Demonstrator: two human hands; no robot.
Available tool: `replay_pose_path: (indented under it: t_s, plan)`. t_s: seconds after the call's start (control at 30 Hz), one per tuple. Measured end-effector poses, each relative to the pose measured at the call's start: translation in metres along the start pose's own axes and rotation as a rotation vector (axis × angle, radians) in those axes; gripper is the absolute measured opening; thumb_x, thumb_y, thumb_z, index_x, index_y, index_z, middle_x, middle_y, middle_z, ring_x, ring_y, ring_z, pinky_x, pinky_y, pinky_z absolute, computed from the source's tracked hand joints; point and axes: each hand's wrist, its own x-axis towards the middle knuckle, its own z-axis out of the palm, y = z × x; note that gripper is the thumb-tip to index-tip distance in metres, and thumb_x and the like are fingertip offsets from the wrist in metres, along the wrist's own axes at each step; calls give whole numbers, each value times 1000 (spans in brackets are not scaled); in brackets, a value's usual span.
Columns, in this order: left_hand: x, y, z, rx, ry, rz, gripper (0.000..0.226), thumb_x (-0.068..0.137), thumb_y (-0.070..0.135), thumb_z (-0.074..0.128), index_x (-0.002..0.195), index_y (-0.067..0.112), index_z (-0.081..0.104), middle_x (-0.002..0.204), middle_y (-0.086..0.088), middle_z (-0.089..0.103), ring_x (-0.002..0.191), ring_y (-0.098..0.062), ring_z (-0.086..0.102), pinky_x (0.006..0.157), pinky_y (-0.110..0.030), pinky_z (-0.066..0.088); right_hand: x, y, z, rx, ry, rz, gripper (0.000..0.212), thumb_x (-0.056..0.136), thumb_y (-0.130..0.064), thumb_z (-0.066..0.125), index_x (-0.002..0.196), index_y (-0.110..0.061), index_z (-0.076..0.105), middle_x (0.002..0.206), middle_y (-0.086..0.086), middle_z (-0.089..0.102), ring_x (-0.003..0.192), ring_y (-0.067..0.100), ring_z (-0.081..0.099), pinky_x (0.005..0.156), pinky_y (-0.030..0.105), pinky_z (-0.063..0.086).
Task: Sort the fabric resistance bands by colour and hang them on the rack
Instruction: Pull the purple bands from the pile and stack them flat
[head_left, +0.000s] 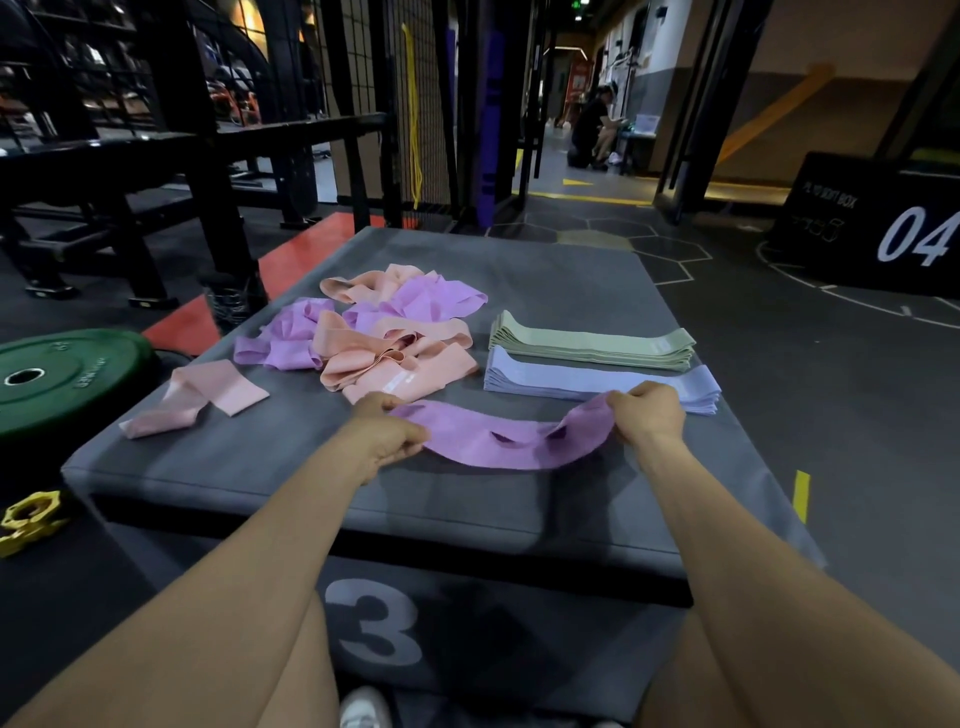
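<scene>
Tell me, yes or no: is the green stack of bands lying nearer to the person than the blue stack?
No: the green stack lies beyond the blue stack, which sits closer to the hands.

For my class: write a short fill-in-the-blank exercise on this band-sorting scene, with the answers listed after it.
1. Both hands hold one ____ band by its ends.
2. The neat green stack lies just beyond the neat ____ stack.
3. The unsorted pile mixes purple and ____ bands.
4. The grey box bears the number ____.

Answers: purple; blue; peach; 3
</scene>
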Motion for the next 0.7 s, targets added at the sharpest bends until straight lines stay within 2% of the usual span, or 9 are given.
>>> replay_pose_path:
  t_s: [0.07,0.13,0.2,0.27,0.37,0.47,0.53,0.6,0.7]
  plan:
    - [5,0,-5,227,209,119,50,64,-4,68,109,9,49,98,-12,55,80,-25,55,77,-35,54,3,2,-3,8,68,-18,22,82,-15,54,63,-14,45,77,12,58,80,32,60,71,30,43]
    - [3,2,-7,365,344,228,42,73,-2,62,111,11,51,98,-9,52,85,-27,53,74,-31,46,1,1,-5,33,111,-18,11,81,-12,51,71,-13,48,81,11,59,84,32,61,74,32,45]
    - [3,3,-6,395,374,332,38,75,-6,56,109,10,55,93,-6,54,91,-31,56,72,-30,44,1,1,-6,41,116,-15,16,82,-5,46,91,-14,56,87,9,59,84,30,58,75,33,46]
    - [4,2,-5,454,373,380,35,75,-10,50,99,12,61,89,-4,57,92,-32,58,72,-31,45,0,2,-5,-1,36,-25,30,81,3,43,88,-18,63,86,8,60,82,28,58,74,31,47]
    - [4,-4,-8,650,278,371,37,75,-11,46,84,19,66,88,-6,63,83,-28,55,68,-27,41,-3,6,0,-10,-106,-4,40,76,10,44,59,-19,65,77,10,64,79,30,60,77,34,53]
    - [5,-9,-10,707,103,332,28,77,-5,59,78,22,67,87,-3,66,81,-20,57,69,-24,44,-2,8,-1,66,-150,57,38,75,11,47,54,-15,66,79,14,69,81,33,66,80,43,57]
    - [4,-10,-10,661,-22,325,22,74,-1,67,83,20,68,92,-4,67,83,-18,58,76,-26,49,-1,9,-2,93,-166,70,32,75,6,56,51,-12,68,84,17,71,80,33,66,80,43,58]
    - [1,-10,-11,698,-134,322,35,69,0,74,99,15,68,104,-6,63,89,-20,58,87,-30,49,0,9,-2,80,-188,52,35,72,1,60,44,-18,70,76,17,69,82,36,65,82,45,56]
    - [-3,-14,-9,881,-218,363,53,66,-6,71,115,12,63,114,-7,50,95,-23,60,89,-33,51,-5,6,-3,62,-228,24,28,72,-1,60,45,-8,64,63,13,58,67,25,53,65,35,49]
